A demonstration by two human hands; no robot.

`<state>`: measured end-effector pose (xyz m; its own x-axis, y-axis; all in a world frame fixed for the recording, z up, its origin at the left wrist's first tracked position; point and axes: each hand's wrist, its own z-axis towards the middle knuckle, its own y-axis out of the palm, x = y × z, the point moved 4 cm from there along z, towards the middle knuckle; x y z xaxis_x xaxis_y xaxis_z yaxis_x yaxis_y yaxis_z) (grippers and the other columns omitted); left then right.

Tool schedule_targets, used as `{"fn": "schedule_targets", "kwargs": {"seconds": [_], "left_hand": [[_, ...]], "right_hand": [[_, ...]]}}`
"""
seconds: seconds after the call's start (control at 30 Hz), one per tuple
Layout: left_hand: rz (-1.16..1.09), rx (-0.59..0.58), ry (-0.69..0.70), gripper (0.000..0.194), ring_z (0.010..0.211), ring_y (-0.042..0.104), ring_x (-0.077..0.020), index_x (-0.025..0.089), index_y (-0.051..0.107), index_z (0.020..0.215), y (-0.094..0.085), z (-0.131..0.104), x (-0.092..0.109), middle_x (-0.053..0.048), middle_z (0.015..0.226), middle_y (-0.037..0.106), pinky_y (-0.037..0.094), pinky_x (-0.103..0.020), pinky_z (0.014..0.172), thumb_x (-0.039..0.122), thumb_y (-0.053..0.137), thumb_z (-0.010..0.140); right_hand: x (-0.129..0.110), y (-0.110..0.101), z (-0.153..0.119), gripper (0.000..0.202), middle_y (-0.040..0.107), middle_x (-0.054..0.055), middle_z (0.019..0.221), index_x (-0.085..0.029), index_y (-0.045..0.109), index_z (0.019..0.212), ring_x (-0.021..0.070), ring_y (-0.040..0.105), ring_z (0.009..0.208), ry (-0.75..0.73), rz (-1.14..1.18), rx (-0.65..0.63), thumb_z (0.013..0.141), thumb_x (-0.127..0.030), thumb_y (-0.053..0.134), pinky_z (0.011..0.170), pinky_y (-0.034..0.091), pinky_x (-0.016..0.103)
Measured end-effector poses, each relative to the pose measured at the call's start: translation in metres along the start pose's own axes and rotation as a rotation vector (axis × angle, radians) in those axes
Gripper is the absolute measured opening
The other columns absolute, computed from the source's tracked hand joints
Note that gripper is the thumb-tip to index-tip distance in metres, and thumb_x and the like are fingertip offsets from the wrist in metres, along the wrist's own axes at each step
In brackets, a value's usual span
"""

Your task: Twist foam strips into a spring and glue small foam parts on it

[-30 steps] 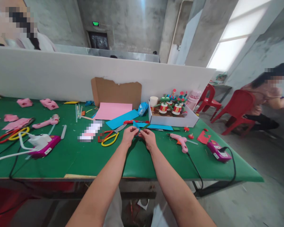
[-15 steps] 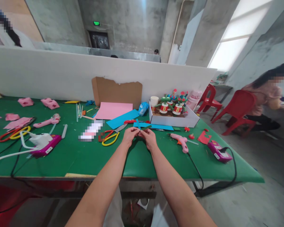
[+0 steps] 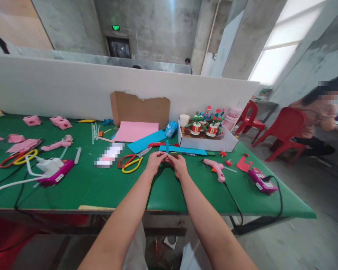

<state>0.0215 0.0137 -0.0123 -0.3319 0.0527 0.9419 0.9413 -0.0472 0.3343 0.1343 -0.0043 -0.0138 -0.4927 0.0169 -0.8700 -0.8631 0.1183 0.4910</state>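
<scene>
My left hand (image 3: 156, 160) and my right hand (image 3: 178, 163) meet above the green table, fingertips pinched close together. Between them a narrow blue paper strip (image 3: 167, 146) points up and away from me. A thin dark green strip (image 3: 177, 153) shows edge-on by the right fingers; its other end is hidden. Both hands seem closed on these strips where they join. Just left of my hands lie scissors with yellow and red handles (image 3: 132, 165). Beyond the fingertips are a red-handled tool (image 3: 157, 144) and a long blue paper piece (image 3: 186, 150).
A white box (image 3: 208, 143) holds several decorated paper-cup figures. Right of my hands lies a pink glue gun (image 3: 214, 165), its cord running to a purple power strip (image 3: 260, 180). Another purple power strip (image 3: 56, 173) sits left. Pink paper (image 3: 136, 130) lies behind. A person sits at far right.
The blue strip now stands straighter, and the green strip has turned to show only a thin edge. Both hands stay in nearly the same place.
</scene>
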Motion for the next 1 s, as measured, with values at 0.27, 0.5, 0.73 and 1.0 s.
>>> {"fn": "schedule_targets", "kwargs": {"seconds": [0.27,0.5,0.73,1.0], "left_hand": [[0.112,0.015,0.028,0.030,0.052,0.053,-0.0099,0.013,0.068,0.066,-0.0014,-0.0006,0.0039,-0.002,0.060,0.064,0.039,-0.024,0.053,0.036,0.080,0.051],[-0.024,-0.001,-0.009,0.032,0.051,0.051,-0.0084,0.012,0.065,0.064,0.0001,-0.0019,0.0053,-0.001,0.058,0.062,0.040,-0.024,0.055,0.034,0.082,0.048],[-0.050,-0.040,-0.036,0.033,0.052,0.050,-0.0073,0.012,0.065,0.065,0.0033,-0.0047,0.0080,0.000,0.059,0.060,0.039,-0.023,0.056,0.032,0.083,0.046],[0.004,-0.058,-0.011,0.030,0.052,0.049,-0.0081,0.012,0.066,0.064,0.0025,-0.0034,0.0049,-0.001,0.058,0.061,0.037,-0.023,0.055,0.033,0.081,0.049]], "right_hand": [[-0.0012,-0.0035,0.0014,0.024,0.065,-0.002,0.057,-0.015,0.065,0.069,0.0109,0.060,0.052,-0.037,-0.024,0.023,0.054,-0.025,0.082,0.057,0.054,0.025],[-0.0014,-0.0030,0.0001,0.022,0.068,-0.001,0.065,-0.018,0.060,0.067,0.0107,0.062,0.056,0.016,0.054,-0.004,0.056,-0.018,0.079,0.059,0.055,0.025],[-0.0030,-0.0040,-0.0004,0.022,0.068,-0.001,0.060,-0.018,0.057,0.058,0.0093,0.061,0.055,0.059,0.078,0.056,0.057,-0.019,0.078,0.056,0.054,0.022],[0.0005,-0.0033,-0.0002,0.019,0.065,-0.002,0.055,-0.017,0.063,0.063,0.0087,0.059,0.052,0.087,0.083,0.023,0.057,-0.022,0.081,0.058,0.054,0.021]]}}
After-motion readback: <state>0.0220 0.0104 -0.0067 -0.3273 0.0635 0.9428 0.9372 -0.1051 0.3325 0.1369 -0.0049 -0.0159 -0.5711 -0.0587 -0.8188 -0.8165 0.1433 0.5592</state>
